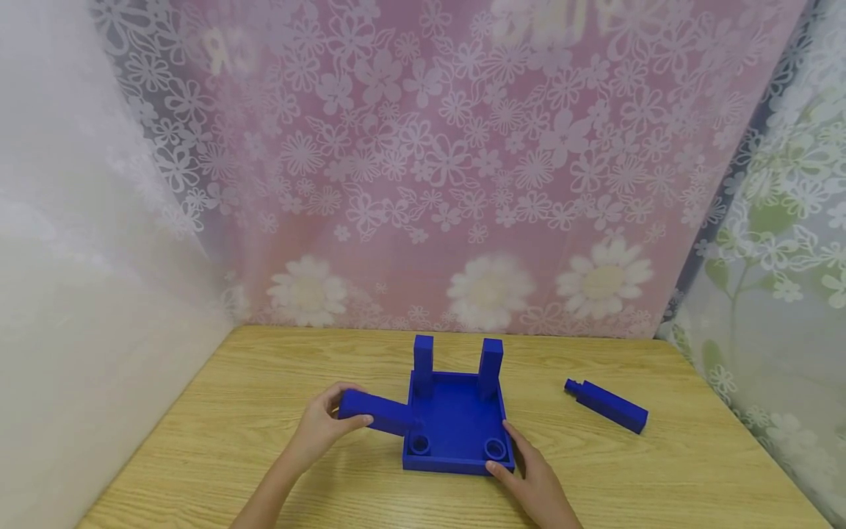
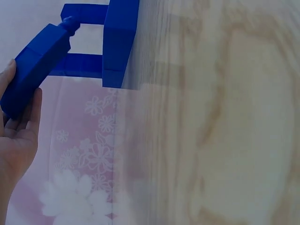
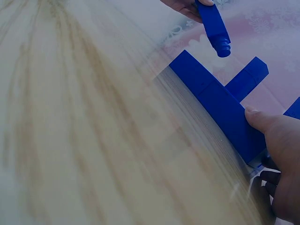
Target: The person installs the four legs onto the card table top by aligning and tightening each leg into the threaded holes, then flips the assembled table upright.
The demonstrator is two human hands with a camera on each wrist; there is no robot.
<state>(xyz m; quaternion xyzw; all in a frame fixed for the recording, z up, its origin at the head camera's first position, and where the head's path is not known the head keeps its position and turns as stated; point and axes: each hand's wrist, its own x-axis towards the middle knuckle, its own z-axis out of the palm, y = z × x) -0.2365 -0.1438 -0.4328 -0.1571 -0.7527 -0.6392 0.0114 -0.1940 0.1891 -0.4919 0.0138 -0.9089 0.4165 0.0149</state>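
Observation:
My left hand grips a blue square leg near one end, thumb on the near side. The leg is tilted, and its threaded tip points toward the blue square base, over its left side. The base lies on the table with its raised rim up. Two legs stand upright in its far corners, and round sockets show in its two near corners. At the near right corner, my right hand holds the base's edge between thumb and fingers.
Another blue leg lies on the wooden table to the right of the base, threaded end toward the far left. A floral curtain hangs behind the table, with pale sheets on the left and right sides.

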